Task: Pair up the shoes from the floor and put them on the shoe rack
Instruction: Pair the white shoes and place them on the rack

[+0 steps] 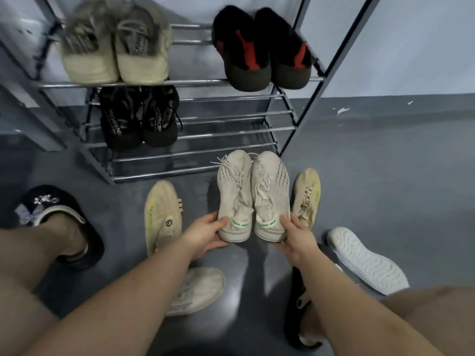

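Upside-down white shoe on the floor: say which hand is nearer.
Right. The right hand, gripping a sneaker heel, sits just left of the upside-down white shoe; the left hand lies farther left.

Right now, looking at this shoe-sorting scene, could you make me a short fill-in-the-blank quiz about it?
1. Both hands hold a white pair of sneakers with ____ heel tabs.
2. The black shoes with red patches sit on the rack's ____ shelf.
3. The shoe at far right lies with its ____ facing up.
4. The left hand grips one sneaker's ____ end.

Missing words: green; top; sole; heel
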### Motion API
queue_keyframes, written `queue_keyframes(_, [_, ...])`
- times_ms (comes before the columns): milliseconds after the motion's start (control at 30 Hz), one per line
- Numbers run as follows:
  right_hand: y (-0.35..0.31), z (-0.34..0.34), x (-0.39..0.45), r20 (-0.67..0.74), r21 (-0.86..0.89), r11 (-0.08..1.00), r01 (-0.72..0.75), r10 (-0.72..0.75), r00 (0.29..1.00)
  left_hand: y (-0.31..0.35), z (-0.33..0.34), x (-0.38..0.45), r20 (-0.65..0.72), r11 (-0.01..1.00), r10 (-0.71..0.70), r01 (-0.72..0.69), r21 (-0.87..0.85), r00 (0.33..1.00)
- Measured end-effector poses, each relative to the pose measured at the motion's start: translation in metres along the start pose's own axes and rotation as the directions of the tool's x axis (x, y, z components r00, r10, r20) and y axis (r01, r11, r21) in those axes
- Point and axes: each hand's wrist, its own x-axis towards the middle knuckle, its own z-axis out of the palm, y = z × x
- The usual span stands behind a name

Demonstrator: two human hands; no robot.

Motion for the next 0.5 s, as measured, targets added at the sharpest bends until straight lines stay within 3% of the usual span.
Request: queue_keyframes(500, [-0.036, 0.013, -0.034, 0.079, 0.105, 0.984, 0.143, -0.151, 0.985, 0.044, 0.01, -0.032, 0.061, 0.983, 0.185, -0.186, 0.003, 0.981])
